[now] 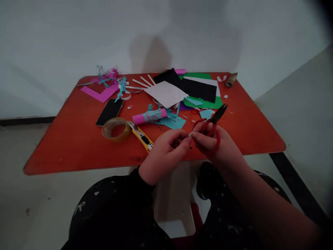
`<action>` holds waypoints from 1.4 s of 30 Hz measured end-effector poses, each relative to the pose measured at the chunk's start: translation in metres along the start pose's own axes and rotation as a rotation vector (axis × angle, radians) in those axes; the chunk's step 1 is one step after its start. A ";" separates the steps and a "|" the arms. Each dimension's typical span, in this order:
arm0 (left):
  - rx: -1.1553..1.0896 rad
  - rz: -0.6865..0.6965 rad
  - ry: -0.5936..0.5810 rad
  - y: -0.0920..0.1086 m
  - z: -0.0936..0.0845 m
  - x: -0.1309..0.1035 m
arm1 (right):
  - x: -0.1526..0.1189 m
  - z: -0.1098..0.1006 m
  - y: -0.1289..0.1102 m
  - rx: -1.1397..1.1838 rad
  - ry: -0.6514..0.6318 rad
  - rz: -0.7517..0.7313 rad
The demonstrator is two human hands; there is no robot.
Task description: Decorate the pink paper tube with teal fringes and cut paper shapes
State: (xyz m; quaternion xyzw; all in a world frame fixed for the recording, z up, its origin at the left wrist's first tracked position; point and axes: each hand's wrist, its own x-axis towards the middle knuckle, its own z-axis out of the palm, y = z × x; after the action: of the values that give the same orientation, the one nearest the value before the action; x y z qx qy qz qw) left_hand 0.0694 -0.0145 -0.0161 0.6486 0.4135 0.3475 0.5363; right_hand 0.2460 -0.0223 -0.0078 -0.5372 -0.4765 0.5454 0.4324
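Just above the front edge of the table, my left hand (166, 149) and my right hand (223, 146) meet at the fingertips. Between them is a small whitish piece (190, 135), too small to name for certain. The fingers of my left hand are pinched at it. Red-handled scissors (219, 114) hang on the fingers of my right hand, dark blades pointing up and away, while its thumb and fingertip also touch the piece. Left of my hands lies a yellow utility knife (142, 136). Beyond it rests a pink paper tube (150, 116) covered with blue paper scales and fringes.
The red table (78, 146) holds a tape roll (116, 129), a phone (110, 111), a white paper sheet (166, 93), black paper (201, 89), green sheets (205, 102), white sticks (142, 82) and a cardboard tube (231, 79). A pink strip (100, 93) and fringed scraps lie back left.
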 end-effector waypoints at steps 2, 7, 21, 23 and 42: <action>0.049 0.052 0.028 0.000 0.002 0.000 | -0.001 0.004 0.003 0.025 0.013 -0.010; 0.071 0.068 0.083 -0.001 0.003 0.002 | -0.002 0.009 0.004 0.030 0.039 -0.018; -0.146 -0.042 0.177 0.000 -0.005 0.004 | -0.005 -0.002 0.003 -0.365 -0.404 0.061; -0.139 -0.043 0.183 0.000 -0.005 0.004 | -0.006 -0.001 0.002 -0.373 -0.417 0.062; -0.112 -0.069 0.157 0.001 -0.006 0.003 | -0.006 -0.001 -0.001 -0.330 -0.448 0.041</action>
State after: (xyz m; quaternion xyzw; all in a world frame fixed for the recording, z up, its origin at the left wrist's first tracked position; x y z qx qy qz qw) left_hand 0.0660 -0.0092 -0.0140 0.5740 0.4561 0.4011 0.5492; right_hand 0.2476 -0.0276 -0.0057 -0.4760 -0.6315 0.5743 0.2117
